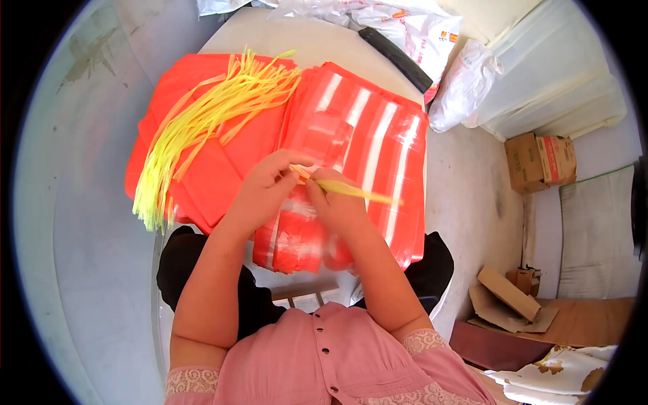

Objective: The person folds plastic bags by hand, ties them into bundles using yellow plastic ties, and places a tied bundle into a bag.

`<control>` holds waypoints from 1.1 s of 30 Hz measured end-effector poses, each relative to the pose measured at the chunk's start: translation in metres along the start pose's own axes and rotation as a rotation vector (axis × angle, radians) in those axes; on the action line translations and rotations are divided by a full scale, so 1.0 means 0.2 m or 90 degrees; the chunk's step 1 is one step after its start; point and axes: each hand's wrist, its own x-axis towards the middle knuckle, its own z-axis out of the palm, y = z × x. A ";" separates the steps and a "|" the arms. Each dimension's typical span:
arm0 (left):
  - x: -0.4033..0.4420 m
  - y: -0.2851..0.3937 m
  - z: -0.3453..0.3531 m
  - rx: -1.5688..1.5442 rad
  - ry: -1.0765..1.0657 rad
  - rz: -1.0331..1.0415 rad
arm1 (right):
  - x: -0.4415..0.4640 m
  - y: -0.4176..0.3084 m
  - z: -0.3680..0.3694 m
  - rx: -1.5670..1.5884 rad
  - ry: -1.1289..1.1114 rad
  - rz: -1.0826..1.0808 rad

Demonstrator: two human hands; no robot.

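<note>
Both hands meet over the stack of orange and white striped plastic bags (378, 145). My left hand (266, 185) has its thumb and fingers pinched at one end of a thin yellow strip (358, 192). Close beside it, my right hand (331, 202) is closed round the same strip, whose free end points right. Below the hands, part of the striped plastic is bunched and blurred. To the left, a bundle of yellow strips (202, 125) lies across folded orange plastic (223, 175).
A black roll (395, 59) lies at the table's (270, 34) back right, near white printed bags (398, 23). A white plastic bag (466, 84) is beyond the right edge. Cardboard boxes (526, 162) stand by the right wall, with flattened cardboard (506, 300) lower down.
</note>
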 end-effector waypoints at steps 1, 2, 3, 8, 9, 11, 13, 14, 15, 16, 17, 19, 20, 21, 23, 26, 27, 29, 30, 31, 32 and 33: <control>0.00 0.00 0.02 0.112 0.009 0.044 | 0.00 0.01 0.00 -0.002 0.003 -0.015; 0.00 0.00 0.04 0.224 0.019 0.087 | 0.00 0.01 -0.01 -0.003 0.005 -0.031; 0.00 -0.02 0.06 0.251 0.015 0.099 | 0.00 0.02 -0.01 0.021 0.002 -0.031; 0.03 -0.03 0.06 0.322 -0.007 0.087 | -0.01 0.07 0.01 0.115 0.018 -0.029; 0.03 -0.03 0.06 0.329 0.010 0.049 | -0.01 0.08 0.01 0.198 -0.002 0.030; 0.03 -0.01 0.06 0.342 0.043 -0.024 | -0.01 0.08 0.01 0.363 -0.041 0.150; 0.04 -0.03 0.07 0.321 0.075 -0.031 | 0.00 0.08 -0.01 0.327 -0.056 0.175; 0.04 -0.04 0.07 0.311 0.090 -0.035 | 0.01 0.08 -0.02 0.309 -0.063 0.187; 0.04 -0.04 0.07 0.315 0.085 -0.048 | 0.01 0.06 -0.02 0.261 -0.049 0.164; 0.04 -0.03 0.07 0.320 0.080 -0.061 | 0.00 0.04 -0.01 0.214 -0.035 0.140; 0.04 -0.03 0.07 0.324 0.075 -0.074 | 0.00 0.03 -0.01 0.167 -0.021 0.117; 0.05 -0.04 0.08 0.364 0.070 -0.044 | 0.01 0.03 0.02 0.087 0.078 -0.042; 0.04 -0.05 0.08 0.383 0.069 -0.029 | 0.01 0.04 0.03 0.047 0.126 -0.122; 0.04 -0.05 0.08 0.419 0.066 -0.015 | 0.02 0.04 0.04 0.011 0.142 -0.164; 0.04 -0.06 0.10 0.489 0.062 0.014 | 0.03 0.05 0.04 -0.060 0.174 -0.250; 0.02 -0.01 0.11 0.579 0.004 0.024 | 0.04 0.06 0.05 -0.074 0.185 -0.261; 0.01 0.00 0.11 0.574 -0.001 0.023 | 0.04 0.07 0.06 -0.071 0.187 -0.257; 0.00 0.01 0.10 0.564 -0.011 0.020 | 0.04 0.09 0.07 -0.065 0.193 -0.248; 0.00 0.01 0.10 0.527 -0.001 0.019 | 0.03 0.09 0.06 -0.044 0.176 -0.220; -0.01 0.01 0.09 0.491 0.010 0.018 | 0.02 0.08 0.05 -0.022 0.158 -0.193; -0.01 0.01 0.08 0.454 0.020 0.017 | 0.01 0.08 0.05 -0.001 0.141 -0.166; -0.02 0.01 0.08 0.419 0.029 0.003 | 0.01 0.08 0.05 0.031 0.135 -0.146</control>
